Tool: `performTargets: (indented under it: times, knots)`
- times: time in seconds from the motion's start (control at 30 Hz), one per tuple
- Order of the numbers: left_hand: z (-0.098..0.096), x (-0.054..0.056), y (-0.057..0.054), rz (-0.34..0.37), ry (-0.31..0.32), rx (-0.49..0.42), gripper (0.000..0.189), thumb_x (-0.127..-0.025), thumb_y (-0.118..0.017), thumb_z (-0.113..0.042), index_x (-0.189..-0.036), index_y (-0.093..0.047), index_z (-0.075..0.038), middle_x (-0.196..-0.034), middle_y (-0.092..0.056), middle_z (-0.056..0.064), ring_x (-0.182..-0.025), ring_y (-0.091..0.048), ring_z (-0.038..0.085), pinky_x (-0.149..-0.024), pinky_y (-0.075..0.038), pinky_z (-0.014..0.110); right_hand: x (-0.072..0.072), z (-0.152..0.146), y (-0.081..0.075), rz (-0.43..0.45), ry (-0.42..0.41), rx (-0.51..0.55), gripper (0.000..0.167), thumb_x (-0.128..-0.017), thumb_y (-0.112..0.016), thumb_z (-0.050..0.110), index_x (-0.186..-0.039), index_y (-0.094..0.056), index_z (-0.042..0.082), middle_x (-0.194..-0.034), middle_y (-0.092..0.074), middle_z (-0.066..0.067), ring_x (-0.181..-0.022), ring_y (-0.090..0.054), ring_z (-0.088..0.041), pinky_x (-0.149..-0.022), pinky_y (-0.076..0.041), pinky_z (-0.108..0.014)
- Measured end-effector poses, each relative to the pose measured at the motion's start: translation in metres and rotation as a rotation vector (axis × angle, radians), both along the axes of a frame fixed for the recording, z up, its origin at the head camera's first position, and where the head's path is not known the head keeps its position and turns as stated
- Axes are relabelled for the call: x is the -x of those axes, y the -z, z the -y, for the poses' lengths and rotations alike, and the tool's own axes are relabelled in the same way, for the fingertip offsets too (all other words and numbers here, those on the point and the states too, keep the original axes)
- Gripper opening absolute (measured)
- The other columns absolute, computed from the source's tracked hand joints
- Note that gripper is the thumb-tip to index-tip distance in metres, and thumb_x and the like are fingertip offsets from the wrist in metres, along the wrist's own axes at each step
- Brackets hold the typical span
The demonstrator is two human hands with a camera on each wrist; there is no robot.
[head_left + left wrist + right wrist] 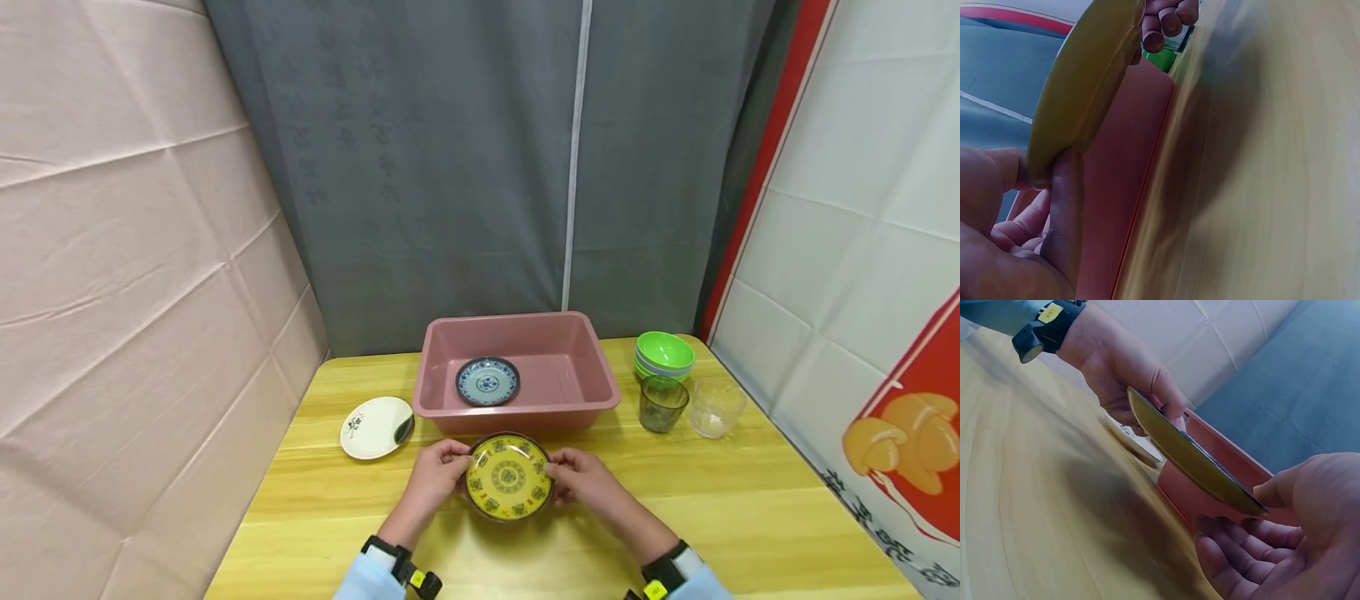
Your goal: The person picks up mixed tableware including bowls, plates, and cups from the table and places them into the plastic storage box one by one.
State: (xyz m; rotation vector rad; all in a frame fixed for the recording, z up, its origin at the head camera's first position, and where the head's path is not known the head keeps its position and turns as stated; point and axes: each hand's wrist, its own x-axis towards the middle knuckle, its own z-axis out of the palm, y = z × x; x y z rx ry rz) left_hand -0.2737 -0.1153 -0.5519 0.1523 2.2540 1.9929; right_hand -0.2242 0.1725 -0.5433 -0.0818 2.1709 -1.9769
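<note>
A yellow patterned plate (pixel 507 477) with a dark rim is held up off the table between both hands, tilted so its face shows in the head view. My left hand (pixel 437 475) pinches its left edge, thumb on the face side and fingers beneath. On the opposite edge my right hand (pixel 585 482) pinches it the same way. Both wrist views show the plate's yellow underside (pixel 1088 81) and a shadow on the wood below. Just beyond the plate stands a pink basin (pixel 517 421), with a blue-patterned plate (pixel 487 382) lying inside it.
To the left, a white plate (pixel 373 427) with a dark leaf design lies on the wooden table (pixel 315 533). Right of the basin are stacked green bowls (pixel 665 352), a grey-tinted glass (pixel 662 406) and a clear glass (pixel 715 408). A grey curtain (pixel 450 167) hangs behind.
</note>
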Motion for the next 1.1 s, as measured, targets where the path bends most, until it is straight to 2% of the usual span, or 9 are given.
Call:
performTargets:
  times: [0.1,0.37,0.73,0.9,1.1]
  knots:
    - [-0.002,-0.001,-0.002,0.007,0.001,0.006,0.020,-0.099,-0.076,-0.008,-0.114,-0.074,0.005,-0.091,-0.076,0.008,-0.069,-0.066,0.016,-0.061,-0.060,0.032,0.000,0.001,0.001,-0.009,-0.001,-0.002,0.033,-0.111,-0.066,0.016,-0.126,-0.063,-0.013,-0.097,-0.070,-0.009,-0.079,-0.068,-0.022,-0.072,-0.064,-0.039]
    - [-0.005,0.000,0.001,0.000,-0.004,0.012,0.018,-0.099,-0.075,-0.008,-0.112,-0.074,0.005,-0.089,-0.074,0.006,-0.070,-0.064,0.015,-0.060,-0.058,0.031,0.002,0.002,0.000,0.013,0.040,-0.007,0.031,-0.110,-0.066,0.014,-0.125,-0.065,-0.012,-0.094,-0.071,-0.010,-0.076,-0.068,-0.020,-0.067,-0.062,-0.033]
    - [-0.002,0.004,0.002,0.009,0.005,0.045,0.019,-0.099,-0.075,-0.010,-0.113,-0.074,0.003,-0.090,-0.071,0.006,-0.075,-0.064,0.016,-0.063,-0.059,0.033,0.000,0.000,-0.006,0.039,0.018,0.051,0.034,-0.110,-0.067,0.016,-0.127,-0.067,-0.014,-0.099,-0.072,-0.009,-0.081,-0.068,-0.019,-0.075,-0.063,-0.034]
    - [0.001,0.004,0.001,0.017,0.037,0.038,0.023,-0.101,-0.074,-0.013,-0.117,-0.072,0.003,-0.094,-0.072,0.007,-0.079,-0.065,0.017,-0.068,-0.061,0.034,0.001,-0.002,-0.005,0.041,0.021,0.071,0.034,-0.110,-0.068,0.017,-0.126,-0.068,-0.013,-0.099,-0.073,-0.008,-0.083,-0.068,-0.020,-0.078,-0.064,-0.036]
    - [0.010,0.000,-0.001,0.040,0.129,-0.033,0.030,-0.107,-0.070,-0.018,-0.126,-0.067,0.006,-0.105,-0.070,0.006,-0.083,-0.066,0.017,-0.071,-0.062,0.037,0.000,-0.003,-0.005,0.039,0.018,0.077,0.036,-0.110,-0.068,0.017,-0.129,-0.068,-0.013,-0.100,-0.074,-0.008,-0.084,-0.069,-0.020,-0.079,-0.064,-0.038]
